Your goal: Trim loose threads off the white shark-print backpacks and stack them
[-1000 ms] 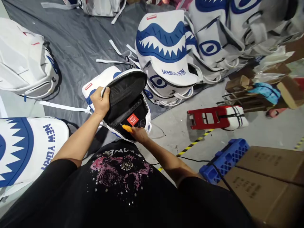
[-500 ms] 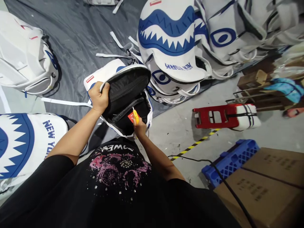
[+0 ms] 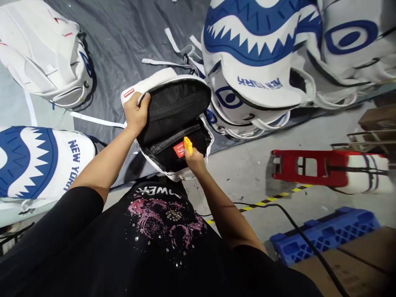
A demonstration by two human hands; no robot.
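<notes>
A white backpack [image 3: 212, 144] lies unzipped in front of me, its black lining showing. My left hand [image 3: 136, 111] grips the edge of its raised front flap [image 3: 176, 99], thumb on the inner side. Over the open main compartment, my right hand [image 3: 195, 161] is closed around small yellow-handled thread snips [image 3: 188, 146]; their tip cannot be made out. Right beside the snips, a red label [image 3: 178, 150] shows on the black lining. A black zipped inner pocket [image 3: 163, 142] runs across the compartment.
More white backpacks with blue shark mouths stand at the right [image 3: 250, 37] and lie at the left [image 3: 37, 161]. Grey sheeting [image 3: 123, 37] covers the work surface. On the floor to the right are a red stool-like frame [image 3: 284, 165], a blue pallet [image 3: 328, 235], cartons [image 3: 349, 260] and a black cable [image 3: 287, 216].
My view has shifted, so most things sit further right or lower. The snips have turned, and their thin tip no longer shows. Both hands keep their holds.
</notes>
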